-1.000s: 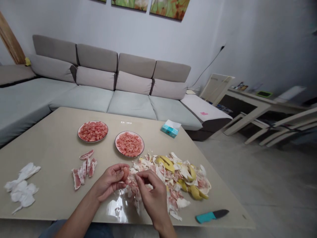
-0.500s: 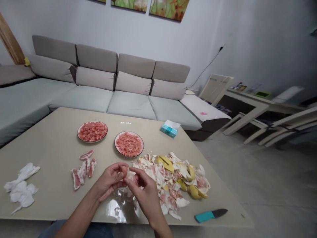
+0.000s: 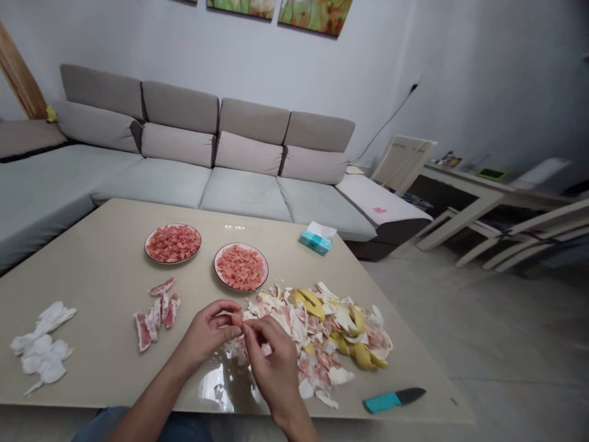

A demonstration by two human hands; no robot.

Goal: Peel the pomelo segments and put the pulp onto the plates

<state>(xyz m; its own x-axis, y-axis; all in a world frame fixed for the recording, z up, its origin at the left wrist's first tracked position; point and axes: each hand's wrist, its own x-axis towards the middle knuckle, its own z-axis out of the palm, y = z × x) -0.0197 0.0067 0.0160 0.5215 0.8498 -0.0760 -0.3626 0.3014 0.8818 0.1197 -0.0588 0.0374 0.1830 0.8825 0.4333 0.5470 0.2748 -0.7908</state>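
My left hand [image 3: 208,336] and my right hand [image 3: 271,362] meet over the near part of the beige table [image 3: 96,258]. Both are pinched on one small pink pomelo piece [image 3: 237,320] held between their fingertips. Directly to the right lies a heap of yellow and white pomelo peel [image 3: 329,328]. Unpeeled pink segments [image 3: 155,311] lie to the left of my left hand. Two plates of peeled pink flesh stand farther back, one at the left [image 3: 172,244] and one at the right [image 3: 240,267].
A knife with a teal handle [image 3: 394,399] lies near the table's front right edge. Crumpled white tissues [image 3: 40,351] sit at the front left, and a teal tissue pack [image 3: 316,238] at the far right. A grey sofa [image 3: 193,159] stands behind the table.
My right hand has shifted left and closed in on the piece held by my left hand; the fingertips now meet more tightly. Nothing on the table has moved.
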